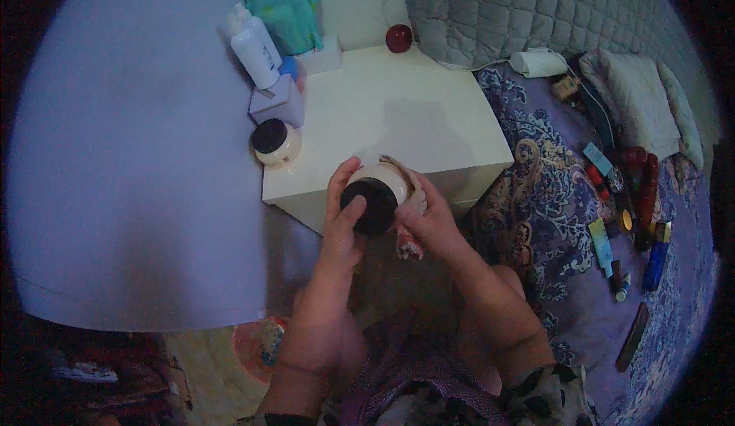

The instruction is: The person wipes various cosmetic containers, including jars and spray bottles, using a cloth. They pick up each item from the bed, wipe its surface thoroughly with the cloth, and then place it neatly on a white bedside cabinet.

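Observation:
Between my hands, in front of the white cabinet [396,87], is a pale jar with a black lid [368,206], its lid tilted towards me. My left hand [344,219] grips the jar's left side, its thumb on the lid. A patterned cloth [414,193] lies against the jar's right side, pressed there by my right hand [430,216]; its reddish end hangs below the palm. Another cream jar with a black lid [277,144] stands on the cabinet's left edge, beside a small box [278,103].
White pump bottles [255,50], a green package [287,12] and a dark red round object [399,38] are at the cabinet's back. On the right, a patterned bed cover [551,196] holds several tubes, a blue bottle [656,259] and folded cloth [631,101]. A pale wall-like surface [143,139] borders the left.

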